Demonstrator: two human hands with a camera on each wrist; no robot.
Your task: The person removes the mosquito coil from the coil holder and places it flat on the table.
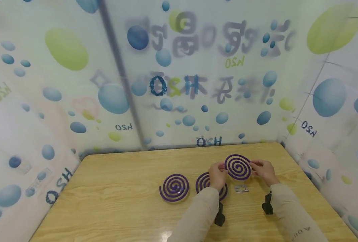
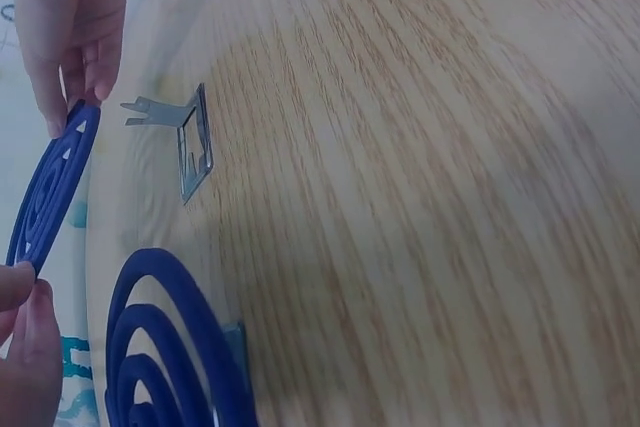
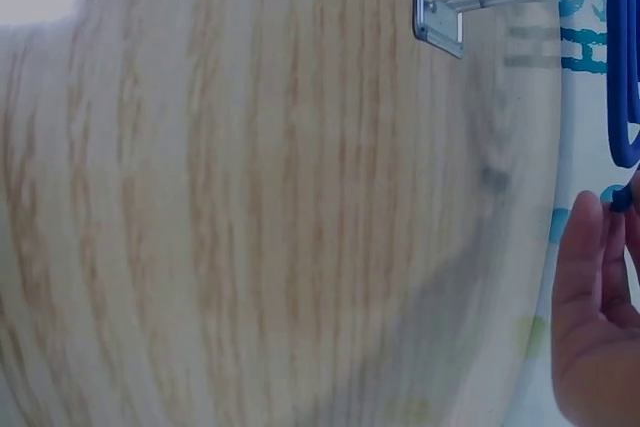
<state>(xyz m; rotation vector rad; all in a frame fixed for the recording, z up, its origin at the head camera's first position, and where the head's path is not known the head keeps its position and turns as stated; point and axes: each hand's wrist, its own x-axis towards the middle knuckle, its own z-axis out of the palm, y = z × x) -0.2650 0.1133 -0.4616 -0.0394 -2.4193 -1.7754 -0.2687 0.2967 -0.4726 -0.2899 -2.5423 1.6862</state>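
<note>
Between both hands, a purple mosquito coil (image 1: pixel 237 167) is held up, tilted, above the table. My left hand (image 1: pixel 217 175) pinches its left edge. At the right edge, the fingertips of my right hand (image 1: pixel 263 170) pinch the outer end of the spiral; the right wrist view catches only part of this coil (image 3: pixel 622 137). Below it on the table lies a thin metal coil stand (image 1: pixel 241 188), whose prong (image 2: pixel 155 110) is bent upward. A second coil (image 1: pixel 198 185), partly hidden by the left hand and forearm, sits over another metal piece (image 2: pixel 235 347).
Farther left, a third purple coil (image 1: pixel 174 187) rests with a bit of silver metal showing through it. The wooden table (image 1: pixel 115 195) meets patterned walls (image 1: pixel 179 111) at the back and sides. Black wrist mounts (image 1: pixel 219 216) hang below both sleeves.
</note>
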